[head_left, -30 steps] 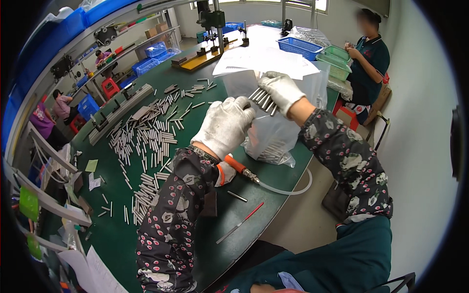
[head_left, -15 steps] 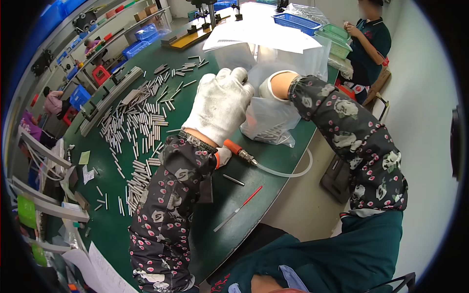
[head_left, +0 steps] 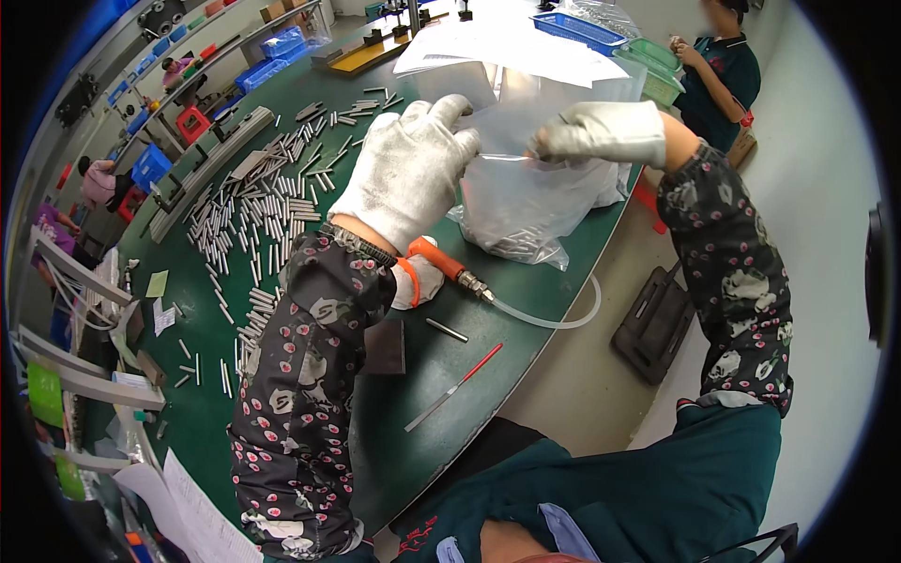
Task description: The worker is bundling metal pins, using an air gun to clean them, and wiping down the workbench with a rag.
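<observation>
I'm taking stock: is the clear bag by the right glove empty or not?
Not empty: metal pins show through the bottom of the clear bag. Whether it is full, I cannot tell.

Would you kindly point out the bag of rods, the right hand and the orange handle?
Bag of rods [head_left: 514,202], head view: clear front wall.
Right hand [head_left: 603,132], head view: middle of glove.
Orange handle [head_left: 437,260], head view: middle.

A workroom with a green table and pale wall.
The wall rises at right beside a beige floor; shelves and red stools stand at upper left; bright light whitens the table's far end.
</observation>
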{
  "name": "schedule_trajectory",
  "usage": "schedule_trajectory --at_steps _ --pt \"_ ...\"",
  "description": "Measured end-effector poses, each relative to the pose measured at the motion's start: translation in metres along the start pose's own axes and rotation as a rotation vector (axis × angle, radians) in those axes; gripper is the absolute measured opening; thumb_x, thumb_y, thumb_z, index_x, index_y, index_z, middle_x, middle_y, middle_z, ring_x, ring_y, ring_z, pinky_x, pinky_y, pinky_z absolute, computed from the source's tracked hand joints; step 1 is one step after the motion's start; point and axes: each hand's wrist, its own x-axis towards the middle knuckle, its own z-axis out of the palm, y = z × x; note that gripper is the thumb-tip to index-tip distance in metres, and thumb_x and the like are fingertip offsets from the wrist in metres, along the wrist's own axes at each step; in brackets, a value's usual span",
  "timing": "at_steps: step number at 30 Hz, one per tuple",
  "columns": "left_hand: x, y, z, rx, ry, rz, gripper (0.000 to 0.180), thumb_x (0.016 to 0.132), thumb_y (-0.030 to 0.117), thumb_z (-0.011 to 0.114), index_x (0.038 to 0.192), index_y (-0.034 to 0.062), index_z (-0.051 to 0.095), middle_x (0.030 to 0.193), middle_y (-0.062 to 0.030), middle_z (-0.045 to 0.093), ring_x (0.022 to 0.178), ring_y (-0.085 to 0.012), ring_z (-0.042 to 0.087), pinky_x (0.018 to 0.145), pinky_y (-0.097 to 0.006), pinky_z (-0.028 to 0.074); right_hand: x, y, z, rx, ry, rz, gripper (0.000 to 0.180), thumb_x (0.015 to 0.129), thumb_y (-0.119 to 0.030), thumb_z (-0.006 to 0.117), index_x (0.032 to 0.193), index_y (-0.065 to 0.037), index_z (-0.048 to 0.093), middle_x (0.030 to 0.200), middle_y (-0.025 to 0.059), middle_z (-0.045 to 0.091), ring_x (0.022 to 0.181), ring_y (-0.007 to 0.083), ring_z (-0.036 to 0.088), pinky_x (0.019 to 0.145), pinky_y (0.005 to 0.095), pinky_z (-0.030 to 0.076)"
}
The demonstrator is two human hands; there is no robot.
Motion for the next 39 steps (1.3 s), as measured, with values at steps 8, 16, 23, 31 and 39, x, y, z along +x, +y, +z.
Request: schedule_trajectory --at_steps 8,16,23,31,39 --pt "0.022 -0.001 -0.001 0.247 -0.036 -0.108 0.018 0.069 0.008 0.057 0.084 0.0135 0.063 0.085 -0.0012 0.059 0.089 -0.0188 0.058 0.068 -0.034 0.044 -0.015 0.001 0.006 -0.872 0.476 -0.167 0.013 0.077 -0.021 0.058 0.08 -0.011 0.065 0.067 0.0115 0.061 0.064 0.0308 0.06 0.062 0.0401 0.047" --pt "-0.003 0.007 -0.012 0.041 -0.031 -0.063 0.024 0.069 0.007 0.059 0.092 0.0112 0.061 0.095 -0.0036 0.057 0.089 -0.0226 0.057 0.074 -0.036 0.046 -0.041 0.003 0.036 -0.918 0.562 -0.192 0.009 0.073 -0.016 0.061 0.078 -0.008 0.061 0.067 0.0138 0.06 0.068 0.0317 0.06 0.064 0.0426 0.046" --pt "-0.119 -0.004 -0.104 -0.003 -0.145 -0.244 0.044 0.061 -0.001 0.067 0.103 0.0047 0.056 0.105 -0.0109 0.057 0.091 -0.0306 0.056 0.075 -0.038 0.047 -0.054 -0.051 0.111 -0.748 0.553 -0.827 0.017 0.069 -0.009 0.058 0.085 -0.004 0.057 0.086 0.0108 0.062 0.085 0.0251 0.059 0.074 0.0373 0.045" --pt "-0.285 0.045 -0.171 0.125 -0.347 -0.669 0.053 0.062 -0.008 0.065 0.112 0.0036 0.051 0.11 -0.0119 0.056 0.095 -0.03 0.056 0.081 -0.037 0.044 0.005 -0.025 0.212 -0.656 0.233 -0.33 0.014 0.072 -0.019 0.058 0.071 -0.005 0.056 0.065 0.0112 0.058 0.066 0.0295 0.059 0.06 0.0413 0.046" --pt "-0.327 0.092 -0.174 0.056 -0.27 -0.87 0.046 0.059 -0.005 0.067 0.103 0.0036 0.055 0.103 -0.011 0.058 0.09 -0.0297 0.057 0.078 -0.038 0.045 0.021 -0.027 0.224 -0.615 0.22 -0.062 0.014 0.069 -0.018 0.054 0.07 -0.004 0.059 0.064 0.016 0.06 0.066 0.033 0.06 0.061 0.0427 0.048"
